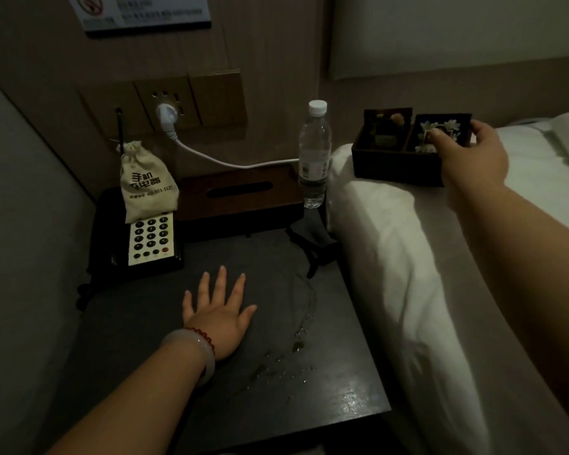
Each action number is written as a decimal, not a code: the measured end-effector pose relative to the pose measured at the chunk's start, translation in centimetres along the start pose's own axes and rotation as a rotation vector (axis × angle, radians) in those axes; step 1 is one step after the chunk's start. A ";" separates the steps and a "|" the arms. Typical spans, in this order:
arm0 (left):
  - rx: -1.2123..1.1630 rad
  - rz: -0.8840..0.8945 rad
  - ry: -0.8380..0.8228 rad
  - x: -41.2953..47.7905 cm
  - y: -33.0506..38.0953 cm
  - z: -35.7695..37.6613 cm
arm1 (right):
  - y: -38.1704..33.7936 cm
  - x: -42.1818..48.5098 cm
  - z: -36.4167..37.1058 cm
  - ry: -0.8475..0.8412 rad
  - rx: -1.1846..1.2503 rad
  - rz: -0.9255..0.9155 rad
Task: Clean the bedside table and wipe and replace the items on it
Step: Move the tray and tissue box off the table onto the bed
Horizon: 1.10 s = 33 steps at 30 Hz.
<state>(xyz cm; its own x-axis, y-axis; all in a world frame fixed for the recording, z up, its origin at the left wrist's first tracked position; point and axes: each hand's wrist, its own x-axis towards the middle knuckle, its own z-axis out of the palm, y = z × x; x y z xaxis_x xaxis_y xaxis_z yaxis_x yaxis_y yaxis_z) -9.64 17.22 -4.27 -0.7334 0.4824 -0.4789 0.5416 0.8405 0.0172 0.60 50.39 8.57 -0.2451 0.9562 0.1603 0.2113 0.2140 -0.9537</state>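
While the front half of the bedside table lies bare, wet streaks and droplets glisten toward its right edge, so the wiping looks begun but, by my reading, not finished; no cloth shows anywhere in view. The left hand rests flat on the middle of the tabletop with fingers spread, holding nothing. The right hand reaches over the bed and grips the near right corner of a dark two-compartment box that sits on the white bedding, just beside the table's far right corner; its thumb lies over the packets in the right compartment, and the fingers are hidden behind the box wall. That box appears to be the one item set aside so far.

Everything else stands along the rear edge: a telephone at the rear left corner with a drawstring pouch lying on it, a dark tissue box in the middle, and a water bottle at the rear right. A small dark object I cannot identify lies near the right edge. I judge most of the task remains: moving or wiping these items, drying the surface, and returning the box.
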 end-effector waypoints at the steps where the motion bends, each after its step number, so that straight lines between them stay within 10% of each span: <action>1: 0.002 -0.001 0.000 0.0 0.0 0.0 | 0.3 0.3 0.0 0.012 -0.035 0.011; 7: -0.003 0.001 0.002 0.0 -0.1 0.1 | 0.6 0.5 0.1 0.050 -0.314 -0.039; 14: 0.010 -0.002 0.017 -0.1 -0.1 0.1 | -2.4 -6.8 4.0 -0.063 -0.325 -0.555; 19: 0.013 0.009 0.042 -0.1 -0.3 0.4 | -1.5 -11.7 9.3 -0.302 -0.319 -0.449; 33: 0.021 0.031 0.049 0.5 -0.7 0.7 | -3.2 -6.0 17.0 -0.326 -0.151 -0.036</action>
<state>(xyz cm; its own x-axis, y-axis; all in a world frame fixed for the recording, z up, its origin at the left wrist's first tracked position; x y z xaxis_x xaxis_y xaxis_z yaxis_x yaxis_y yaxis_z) -10.07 16.64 -5.16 -0.7354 0.5197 -0.4349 0.5722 0.8200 0.0124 -14.71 40.52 6.27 -0.5389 0.8385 0.0802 0.3283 0.2967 -0.8967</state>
